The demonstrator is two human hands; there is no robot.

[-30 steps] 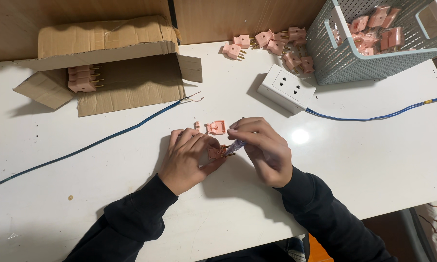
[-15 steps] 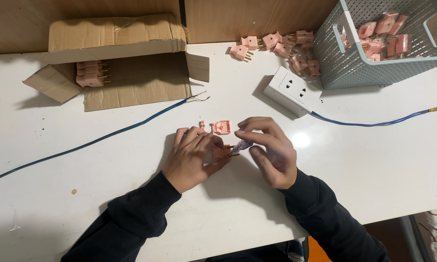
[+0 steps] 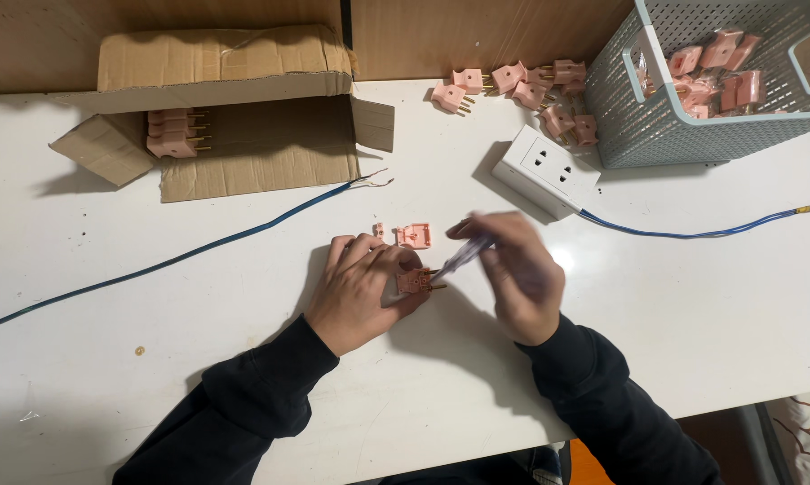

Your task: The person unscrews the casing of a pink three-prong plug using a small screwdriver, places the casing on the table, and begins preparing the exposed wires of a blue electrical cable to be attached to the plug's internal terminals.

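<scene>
Right hand [image 3: 517, 274] lifted back, gripping blurred tool [image 3: 463, 256]; left hand [image 3: 364, 287] clasps pink plug [image 3: 414, 281].

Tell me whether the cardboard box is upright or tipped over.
Tipped on its side: the cardboard box opens toward the person, flaps spread on the table, pink plugs lying inside.

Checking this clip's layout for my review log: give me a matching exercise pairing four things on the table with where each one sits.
Things:
1. pink plug half
2. stacked pink plugs
3. white socket block
4. bagged pink plugs

Places:
A. in the grey basket
B. inside the cardboard box
C. under the left hand fingertips
D. on the blue cable end

Pairs: 1-C, 2-B, 3-D, 4-A
</scene>
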